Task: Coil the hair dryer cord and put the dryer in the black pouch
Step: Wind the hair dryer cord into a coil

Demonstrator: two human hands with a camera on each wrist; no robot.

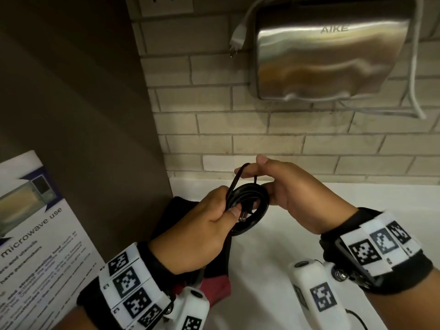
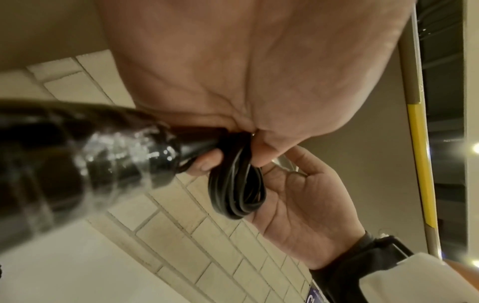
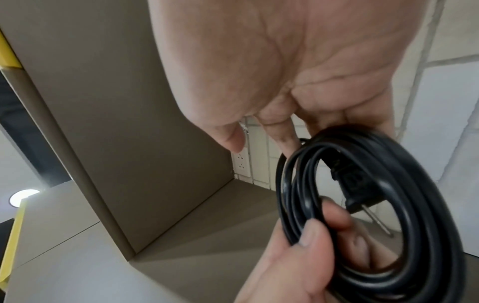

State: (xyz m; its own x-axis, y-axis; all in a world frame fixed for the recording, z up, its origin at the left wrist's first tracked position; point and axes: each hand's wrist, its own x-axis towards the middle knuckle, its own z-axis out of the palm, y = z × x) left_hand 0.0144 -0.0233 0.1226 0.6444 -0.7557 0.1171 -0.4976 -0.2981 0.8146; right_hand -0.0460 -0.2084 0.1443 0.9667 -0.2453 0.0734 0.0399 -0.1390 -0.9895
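Above the pouch [image 1: 181, 210], the left hand [image 1: 202, 225] grips the nearly coiled cord [image 1: 247, 208], the right hand [image 1: 292, 186] pinches its last loop, bagging not yet begun.

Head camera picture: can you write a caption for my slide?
Left hand grips the coiled black cord with its plug, while the right hand pinches a loop above it.

Hair dryer [image 2: 77, 164] blurred, cut off at left.

Steel AIKE hand dryer [image 1: 328, 58] on the brick wall [image 1: 214, 110], its grey plug [image 1: 237, 38] hanging loose. Wall outlet [image 1: 165, 3] above. Microwave-use notice [image 1: 35, 234] at left.
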